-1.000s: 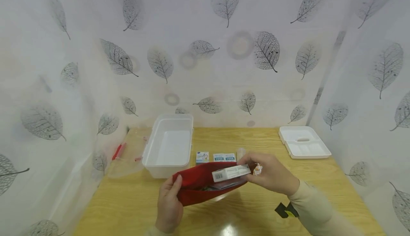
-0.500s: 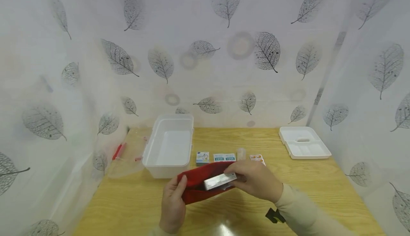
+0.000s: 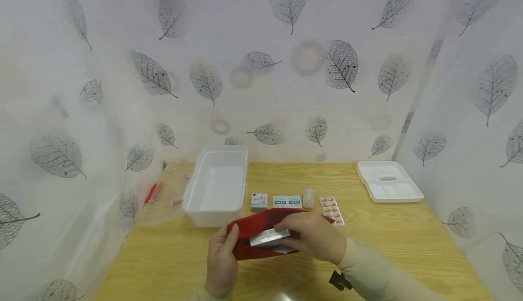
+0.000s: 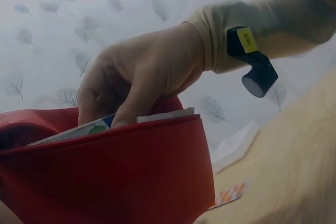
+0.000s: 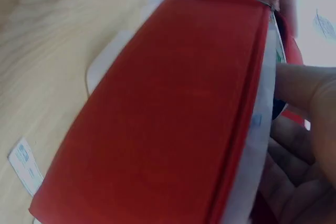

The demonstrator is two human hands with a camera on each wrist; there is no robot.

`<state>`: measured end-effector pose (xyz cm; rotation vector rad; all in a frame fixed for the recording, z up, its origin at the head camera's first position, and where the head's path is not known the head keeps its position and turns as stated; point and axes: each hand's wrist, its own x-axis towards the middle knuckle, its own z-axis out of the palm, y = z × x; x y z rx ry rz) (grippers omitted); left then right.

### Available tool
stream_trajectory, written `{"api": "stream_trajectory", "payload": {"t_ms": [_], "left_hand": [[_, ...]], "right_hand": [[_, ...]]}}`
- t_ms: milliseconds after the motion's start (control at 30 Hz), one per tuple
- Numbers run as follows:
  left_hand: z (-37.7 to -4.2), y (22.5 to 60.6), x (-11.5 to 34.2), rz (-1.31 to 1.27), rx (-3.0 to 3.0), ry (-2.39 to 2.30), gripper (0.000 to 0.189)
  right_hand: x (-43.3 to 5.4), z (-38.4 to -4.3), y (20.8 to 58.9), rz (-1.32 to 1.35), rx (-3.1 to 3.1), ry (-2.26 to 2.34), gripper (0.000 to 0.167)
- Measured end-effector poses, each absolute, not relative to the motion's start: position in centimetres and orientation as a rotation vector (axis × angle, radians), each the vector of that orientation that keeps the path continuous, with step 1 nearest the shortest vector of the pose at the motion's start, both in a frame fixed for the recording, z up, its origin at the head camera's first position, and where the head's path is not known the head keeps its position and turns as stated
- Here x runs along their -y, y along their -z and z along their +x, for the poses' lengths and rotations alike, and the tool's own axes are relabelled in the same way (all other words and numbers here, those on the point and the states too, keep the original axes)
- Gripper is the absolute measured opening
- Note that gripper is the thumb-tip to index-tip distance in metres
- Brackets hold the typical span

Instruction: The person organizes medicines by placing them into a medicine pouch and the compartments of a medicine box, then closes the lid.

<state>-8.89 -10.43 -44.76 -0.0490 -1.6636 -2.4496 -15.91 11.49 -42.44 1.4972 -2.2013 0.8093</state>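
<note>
A red zippered pouch (image 3: 258,220) is held above the wooden table, its mouth spread. At its left end my left hand (image 3: 222,262) grips the edge, thumb over the rim. My right hand (image 3: 316,237) reaches into the opening and pinches a small white box (image 3: 267,237), which lies partly inside the pouch. In the left wrist view the right hand's fingertips dip behind the pouch's front wall (image 4: 121,177), beside a flat item with a green and blue print (image 4: 100,126). The right wrist view has the red side (image 5: 157,108) large, a pale packet edge along the zipper.
Behind the pouch lie a small box (image 3: 259,201), white-and-blue packets (image 3: 287,201), a pale roll (image 3: 308,199) and a blister pack of orange pills (image 3: 333,212). A white bin (image 3: 220,187) stands back left by a clear plastic piece (image 3: 163,205); a white divided tray (image 3: 394,192) sits back right.
My right hand has moved left and down, bringing the white box deeper into the pouch. The blister pack has come into view behind it. My left hand has shifted slightly right.
</note>
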Motion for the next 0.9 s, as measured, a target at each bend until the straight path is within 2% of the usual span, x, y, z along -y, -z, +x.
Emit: {"api": "stream_trajectory", "payload": {"t_ms": [333,500,733,900], "left_hand": [[-8.9,44.8,10.0,0.052,1.691,2.444,0.038],[-9.0,45.2,10.3,0.011,1.683,2.466,0.035],[-8.8,45.9,11.0,0.006,1.570,2.526,0.024],[-8.7,45.9,12.0,0.143,1.510,2.527,0.021]], "right_hand": [[-9.5,-14.8,43.4,1.403,2.245,-0.697,0.033],[-8.8,-14.4,43.5,1.353,2.297,-0.639,0.031],[-8.5,-14.0,43.1,1.377,2.439,-0.670,0.012],[-8.5,-13.7,42.9,1.414,2.338,-0.678,0.011]]}}
